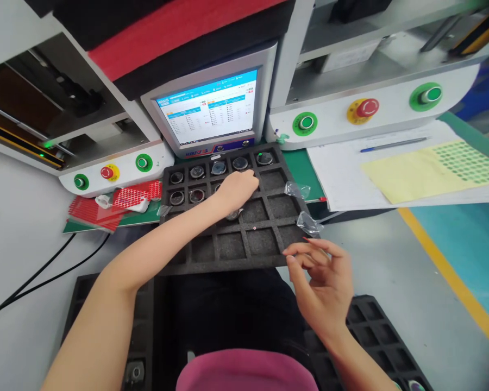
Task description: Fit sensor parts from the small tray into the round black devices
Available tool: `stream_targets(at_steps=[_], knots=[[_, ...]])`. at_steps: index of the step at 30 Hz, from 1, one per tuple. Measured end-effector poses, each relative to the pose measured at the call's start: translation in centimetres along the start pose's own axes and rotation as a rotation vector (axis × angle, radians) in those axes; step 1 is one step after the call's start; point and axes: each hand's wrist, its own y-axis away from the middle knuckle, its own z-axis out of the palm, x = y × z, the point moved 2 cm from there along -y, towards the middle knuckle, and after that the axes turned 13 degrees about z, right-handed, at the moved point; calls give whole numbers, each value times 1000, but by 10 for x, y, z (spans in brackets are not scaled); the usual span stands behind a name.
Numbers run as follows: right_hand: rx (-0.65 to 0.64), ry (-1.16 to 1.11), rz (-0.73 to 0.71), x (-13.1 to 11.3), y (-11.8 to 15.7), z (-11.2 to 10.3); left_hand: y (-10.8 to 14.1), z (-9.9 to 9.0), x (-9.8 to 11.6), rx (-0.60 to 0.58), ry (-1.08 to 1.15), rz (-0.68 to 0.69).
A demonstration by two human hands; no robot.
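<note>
My left hand [238,191] is closed over the middle of a black foam tray [228,266], above its round watch-like pieces; what its fingers grip, if anything, is hidden. One round piece [233,213] shows just below this hand. Other round pieces sit in the upper compartments, among them one with a red ring [196,196] and one with a green dot [264,158]. Near the tray's lower right corner my right hand [324,271] is raised, palm turned inward, fingers curled but apart. A small red item shows at its fingertips, too small to name.
Behind the tray stands a monitor [212,111]. Machine panels with buttons flank it. Clear plastic scraps [308,223] lie on the tray's right edge. Red sticker sheets [95,214] are at left; paper, a pen [395,144] and a yellow sheet [411,174] at right. More foam trays [385,342] are below.
</note>
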Motion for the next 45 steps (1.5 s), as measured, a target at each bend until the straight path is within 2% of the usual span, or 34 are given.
stream_targets(at_steps=[4, 7, 10, 12, 15, 16, 18, 20, 22, 27, 31, 34, 36, 39, 40, 42, 45], knots=[[-12, 4, -1, 2, 1, 2, 14, -1, -22, -39, 79, 81], [-35, 5, -5, 1, 1, 4, 17, 1, -35, -19, 151, 109], [-37, 13, -31, -3, 1, 4, 17, -2, -40, 43, 206, 79], [-27, 17, -41, -4, 0, 2, 21, -9, -40, 123, 214, 1], [-13, 26, -29, -3, -1, -1, 39, -26, -29, 249, 207, -151], [-8, 32, -21, -1, -1, -2, 48, -30, -23, 254, 209, -196], [-2, 45, 0, 2, -2, -3, 64, -34, -7, 168, 199, -254], [-10, 55, 20, 4, -1, -1, 78, -30, 10, 39, 166, -277], [-31, 57, 28, 4, -1, 2, 85, -21, 23, -32, 143, -285], [-94, 46, -9, -1, 2, 11, 82, 2, 33, -12, 200, -358], [-108, 60, -8, -6, 4, 12, 85, 0, 29, 106, 328, -444], [-107, 74, 5, -15, 5, 12, 102, -9, 34, 189, 510, -460], [-110, 47, 0, -24, 7, 15, 119, -14, 44, 307, 801, -461], [-136, -38, -15, -35, 11, 26, 144, -14, 68, 589, 1349, -494], [-150, -67, -16, -38, 13, 30, 151, -13, 76, 664, 1463, -503], [-179, -117, 0, -43, 16, 38, 161, -10, 92, 752, 1529, -507], [-208, -181, 36, -47, 21, 46, 170, -6, 107, 859, 1495, -482]])
